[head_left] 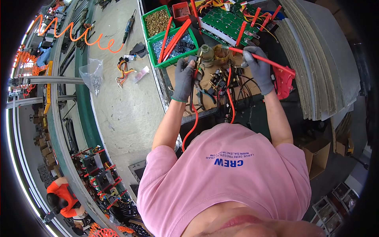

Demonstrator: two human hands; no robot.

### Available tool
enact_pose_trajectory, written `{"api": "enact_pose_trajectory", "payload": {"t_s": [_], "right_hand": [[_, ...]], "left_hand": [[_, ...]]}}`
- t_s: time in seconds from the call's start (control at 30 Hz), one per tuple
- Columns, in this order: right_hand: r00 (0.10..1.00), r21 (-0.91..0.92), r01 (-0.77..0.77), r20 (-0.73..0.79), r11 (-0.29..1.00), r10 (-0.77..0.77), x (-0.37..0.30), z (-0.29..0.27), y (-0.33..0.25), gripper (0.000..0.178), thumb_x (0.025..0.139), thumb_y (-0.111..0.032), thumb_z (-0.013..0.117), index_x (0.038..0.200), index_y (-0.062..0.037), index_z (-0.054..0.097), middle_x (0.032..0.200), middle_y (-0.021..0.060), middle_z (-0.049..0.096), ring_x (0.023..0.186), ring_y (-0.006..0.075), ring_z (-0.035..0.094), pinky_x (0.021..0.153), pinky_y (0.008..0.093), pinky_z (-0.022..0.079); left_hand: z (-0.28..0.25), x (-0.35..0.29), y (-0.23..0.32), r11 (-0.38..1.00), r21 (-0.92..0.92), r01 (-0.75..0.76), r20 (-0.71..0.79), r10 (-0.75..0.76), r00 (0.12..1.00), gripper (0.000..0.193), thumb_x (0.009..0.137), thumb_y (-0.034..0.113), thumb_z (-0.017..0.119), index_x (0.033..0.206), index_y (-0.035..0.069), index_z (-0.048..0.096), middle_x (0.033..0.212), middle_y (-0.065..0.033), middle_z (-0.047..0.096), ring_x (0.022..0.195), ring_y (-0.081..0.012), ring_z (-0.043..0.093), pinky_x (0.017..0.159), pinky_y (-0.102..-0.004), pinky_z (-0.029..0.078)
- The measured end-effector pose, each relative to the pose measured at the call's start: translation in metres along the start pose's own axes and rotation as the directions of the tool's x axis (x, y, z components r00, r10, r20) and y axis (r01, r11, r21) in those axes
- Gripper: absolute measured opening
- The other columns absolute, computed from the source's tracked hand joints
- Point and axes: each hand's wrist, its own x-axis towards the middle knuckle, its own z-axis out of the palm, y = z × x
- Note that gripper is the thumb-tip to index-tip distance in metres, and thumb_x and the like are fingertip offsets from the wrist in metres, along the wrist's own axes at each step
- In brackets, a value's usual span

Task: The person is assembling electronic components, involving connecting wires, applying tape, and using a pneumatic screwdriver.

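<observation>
In a grey glove, my left hand (182,83) is closed around a slim part with a brass-coloured fitting (199,59); its exact kind is unclear. A red cable (194,124) hangs below that hand. My right hand (260,73), also gloved, grips a long red rod (272,63) whose thin far end points left, toward a glass jar (206,55). Between the hands lies a bundle of black cables with brass-coloured fittings (221,79), and another red cable (230,98) runs down from it. Pliers (200,98) rest on the cardboard beside my left hand.
Green bins hold brass-coloured pieces (157,22) and silvery fasteners (185,41). Beyond the jar sits a green circuit board (225,23) with wires. Stacked grey sheets (319,59) stand at right, near a red plastic piece (283,85). At lower left, another person (65,197) works.
</observation>
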Motion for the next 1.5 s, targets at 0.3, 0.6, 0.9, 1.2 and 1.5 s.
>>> {"api": "enact_pose_trajectory", "payload": {"t_s": [0.3,0.6,0.9,1.2,1.5], "right_hand": [[0.950,-0.442,0.308,0.186,0.842,-0.250,0.035,0.003,0.022,0.024,0.090,-0.027,0.059,0.095,-0.0039,0.062,0.078,0.0105,0.065,0.064,0.0236,0.063,0.059,0.0334,0.048],[0.984,-0.595,-0.049,0.109,0.802,0.140,0.050,0.014,0.075,0.035,0.087,-0.039,0.061,0.099,-0.0061,0.063,0.090,0.0169,0.066,0.084,0.0342,0.064,0.070,0.0384,0.049],[0.815,-0.428,-0.493,0.077,0.758,0.574,-0.019,-0.032,0.066,0.047,0.082,-0.031,0.068,0.117,-0.0015,0.058,0.094,0.0177,0.066,0.087,0.0238,0.065,0.078,0.0356,0.050],[0.824,-0.658,-0.554,-0.522,0.510,0.221,-0.104,-0.200,0.132,0.038,0.080,-0.037,0.065,0.108,-0.0113,0.063,0.102,0.0172,0.065,0.094,0.0329,0.063,0.080,0.0419,0.050],[0.742,-0.735,-0.671,-0.667,0.100,0.072,-0.075,-0.231,0.139,0.036,0.080,-0.044,0.063,0.104,-0.0165,0.061,0.105,0.0125,0.062,0.101,0.0306,0.058,0.083,0.0441,0.048]], "left_hand": [[-0.002,-0.015,-0.001,0.974,0.122,-0.191,-0.013,0.194,0.981,0.028,0.093,0.020,0.056,0.113,0.003,0.048,0.087,-0.0061,0.057,0.061,-0.0124,0.059,0.048,-0.0232,0.045],[0.000,-0.021,-0.012,0.475,0.546,-0.691,0.150,0.756,0.638,0.038,0.085,0.008,0.064,0.119,0.002,0.049,0.096,-0.0094,0.059,0.076,-0.0144,0.060,0.065,-0.0247,0.049],[0.003,-0.032,-0.020,0.467,0.549,-0.693,0.139,0.767,0.627,0.038,0.083,0.008,0.065,0.118,0.001,0.052,0.090,-0.0095,0.052,0.077,-0.0167,0.057,0.064,-0.0263,0.046],[0.016,-0.045,-0.032,0.534,0.443,-0.720,0.203,0.723,0.661,0.040,0.085,0.010,0.066,0.120,-0.001,0.050,0.098,-0.0108,0.053,0.086,-0.0205,0.056,0.074,-0.0292,0.046],[0.062,-0.066,0.012,0.409,0.423,-0.808,0.275,0.792,0.545,0.045,0.089,0.015,0.064,0.125,-0.001,0.043,0.103,-0.0119,0.057,0.084,-0.0162,0.057,0.074,-0.0269,0.048]]}}
